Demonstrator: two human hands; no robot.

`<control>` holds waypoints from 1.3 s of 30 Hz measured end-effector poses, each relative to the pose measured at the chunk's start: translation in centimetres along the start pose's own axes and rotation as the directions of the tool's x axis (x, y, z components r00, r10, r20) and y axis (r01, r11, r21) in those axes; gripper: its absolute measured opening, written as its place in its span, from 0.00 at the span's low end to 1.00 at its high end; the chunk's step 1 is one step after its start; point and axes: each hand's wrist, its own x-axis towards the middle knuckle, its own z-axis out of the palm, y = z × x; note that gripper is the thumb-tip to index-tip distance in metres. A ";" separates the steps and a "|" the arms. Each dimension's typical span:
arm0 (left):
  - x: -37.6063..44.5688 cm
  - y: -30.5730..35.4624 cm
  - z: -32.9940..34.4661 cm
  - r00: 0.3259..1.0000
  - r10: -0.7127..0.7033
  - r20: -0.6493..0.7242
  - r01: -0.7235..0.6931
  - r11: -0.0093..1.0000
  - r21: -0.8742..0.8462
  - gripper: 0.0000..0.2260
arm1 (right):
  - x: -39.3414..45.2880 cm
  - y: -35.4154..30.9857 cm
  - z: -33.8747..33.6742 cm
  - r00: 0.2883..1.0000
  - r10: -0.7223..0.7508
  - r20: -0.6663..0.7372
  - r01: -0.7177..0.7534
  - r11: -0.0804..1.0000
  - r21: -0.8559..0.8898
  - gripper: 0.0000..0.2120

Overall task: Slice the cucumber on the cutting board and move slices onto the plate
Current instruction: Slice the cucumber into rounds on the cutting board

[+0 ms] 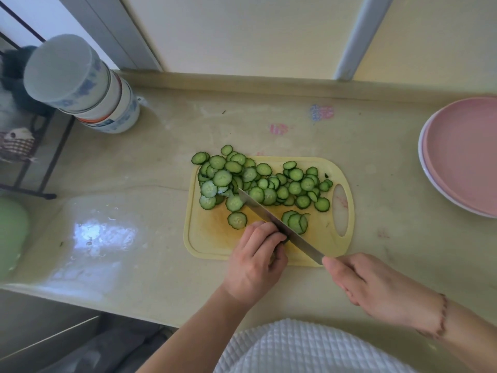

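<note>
A yellow cutting board (209, 238) lies on the counter with a heap of cucumber slices (258, 181) across its far half. A few fresh slices (295, 222) lean together right of the knife blade (271, 219). My left hand (255, 259) has its fingers curled over a small cucumber end, almost wholly hidden, at the blade's left side. My right hand (376, 289) grips the knife handle, which is covered by the hand. The blade runs diagonally from near right to far left over the board. A pink plate (462, 154) stands at the right edge, apart from the board.
A stack of upturned bowls (88, 87) stands at the far left by a black wire rack (35, 162). One slice (199, 158) lies off the board's far left corner. A green object (10, 235) is at the left edge. The counter's near edge runs below my arms.
</note>
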 end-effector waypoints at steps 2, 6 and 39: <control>0.0 0.0 0.1 1.000 -0.006 -0.001 0.006 1.000 0.000 0.06 | 0.4 0.1 0.3 1.000 0.004 -0.011 -0.004 1.000 -0.013 0.28; -0.1 -0.1 -0.1 1.000 -0.016 -0.017 0.016 1.000 -0.001 0.05 | 0.6 0.3 0.1 0.999 0.007 -0.031 -0.008 1.000 -0.011 0.28; 0.0 -0.1 0.2 0.997 -0.030 -0.076 0.029 0.999 -0.020 0.04 | -1.2 0.3 -1.0 0.999 0.034 -0.037 -0.031 0.996 0.079 0.27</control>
